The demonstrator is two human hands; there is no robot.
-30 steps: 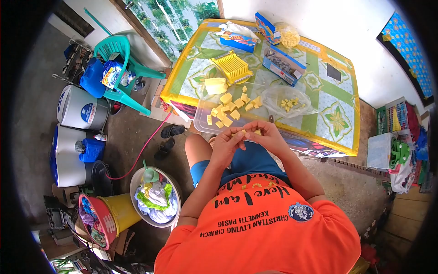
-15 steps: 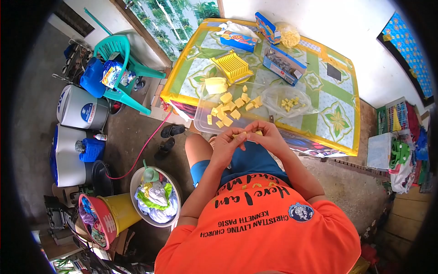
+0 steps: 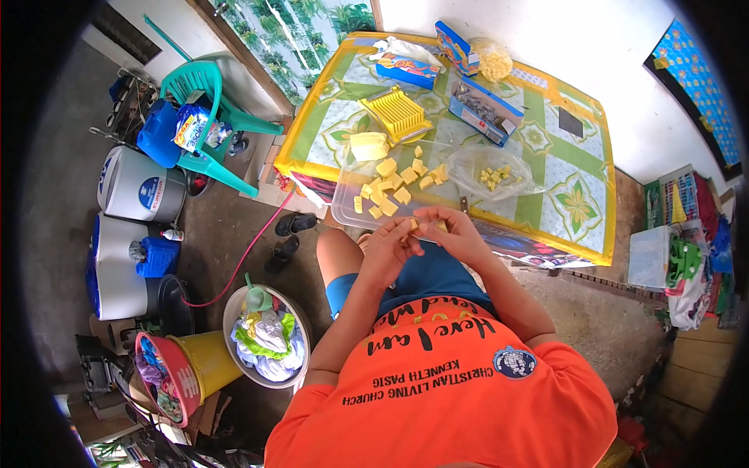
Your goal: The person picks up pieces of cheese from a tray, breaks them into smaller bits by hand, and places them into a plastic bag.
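Your left hand [image 3: 388, 248] and right hand [image 3: 452, 234] meet at near table edge, fingertips of both pinching small yellow piece [image 3: 413, 225] (mostly hidden). Piece looks soft: grip lightly, hold it over tray [image 3: 343, 209] beside cubes [image 3: 390, 187], bag [image 3: 499, 175] near.

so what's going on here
A person holds a small yellow piece between the left hand and right hand at the edge of the table. Just beyond, a clear tray holds more yellow cubes, beside a plastic bag of smaller bits.
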